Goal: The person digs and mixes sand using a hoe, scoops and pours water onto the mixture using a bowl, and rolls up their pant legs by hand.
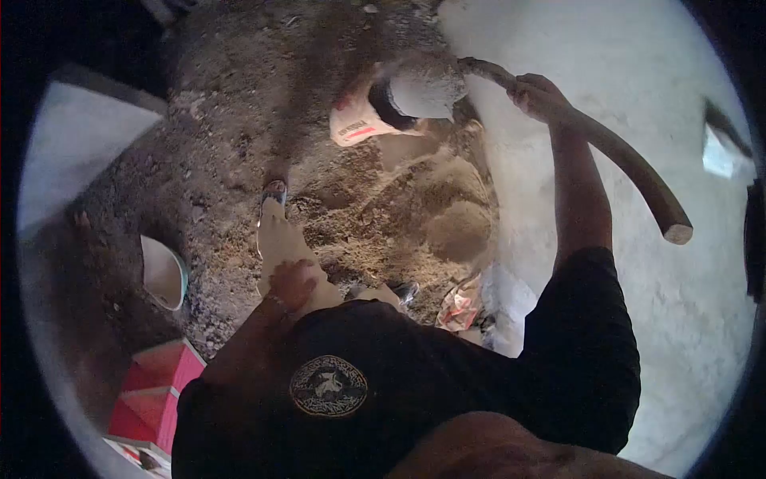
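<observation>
Right hand clenches a shovel, seemingly filling the far sack, steady tipping needed; loosely open, empty left hand rests on leg.

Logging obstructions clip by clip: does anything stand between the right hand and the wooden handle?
Nothing visible does: the right hand is wrapped directly around the wooden handle. The left hand is well clear, on the left leg.
</observation>
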Motion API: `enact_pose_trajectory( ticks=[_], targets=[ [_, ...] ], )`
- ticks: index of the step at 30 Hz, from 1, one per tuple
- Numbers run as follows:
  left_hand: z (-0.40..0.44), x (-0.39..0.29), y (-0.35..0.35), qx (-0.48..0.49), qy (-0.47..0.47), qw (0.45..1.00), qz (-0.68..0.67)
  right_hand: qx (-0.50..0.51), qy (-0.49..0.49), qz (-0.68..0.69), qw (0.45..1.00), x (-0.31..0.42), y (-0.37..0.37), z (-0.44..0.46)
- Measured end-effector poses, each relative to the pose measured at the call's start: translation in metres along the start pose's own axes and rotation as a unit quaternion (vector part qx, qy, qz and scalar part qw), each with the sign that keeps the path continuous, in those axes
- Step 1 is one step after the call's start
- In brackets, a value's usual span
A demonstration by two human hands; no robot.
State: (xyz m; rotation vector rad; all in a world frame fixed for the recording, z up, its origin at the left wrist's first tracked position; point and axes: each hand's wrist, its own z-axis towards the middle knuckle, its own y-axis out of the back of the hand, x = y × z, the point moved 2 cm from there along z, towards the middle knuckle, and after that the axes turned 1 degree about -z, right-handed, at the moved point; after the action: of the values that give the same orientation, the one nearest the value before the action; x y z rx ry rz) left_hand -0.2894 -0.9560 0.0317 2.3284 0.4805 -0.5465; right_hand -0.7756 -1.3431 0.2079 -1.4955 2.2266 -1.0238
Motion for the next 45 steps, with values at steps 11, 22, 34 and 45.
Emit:
enact_pose_trajectory(
  ticks=[11, 22, 34, 45],
  targets=[
    [0.013, -0.333, -0.002, 0.665, -0.103, 0.533, -0.513, 0.015, 0.092, 0.087, 0.992, -0.109, 0.271, -0.094],
    [0.161, -0.165, -0.17, 0.313, -0.127, 0.941, 0.032, -0.567, -0.018, -0.729, 0.382, -0.404, 0.49, 0.13],
    [0.102, 0.058, -0.376, 0.301, 0.061, 0.935, 0.174, -0.576, 0.172, 0.187, 0.777, -0.577, 0.485, 0.194],
    [0.164, 0.021, -0.363, 0.291, -0.043, 0.945, 0.143, -0.632, 0.235, 0.163, 0.72, -0.487, 0.463, 0.114]
  ],
)
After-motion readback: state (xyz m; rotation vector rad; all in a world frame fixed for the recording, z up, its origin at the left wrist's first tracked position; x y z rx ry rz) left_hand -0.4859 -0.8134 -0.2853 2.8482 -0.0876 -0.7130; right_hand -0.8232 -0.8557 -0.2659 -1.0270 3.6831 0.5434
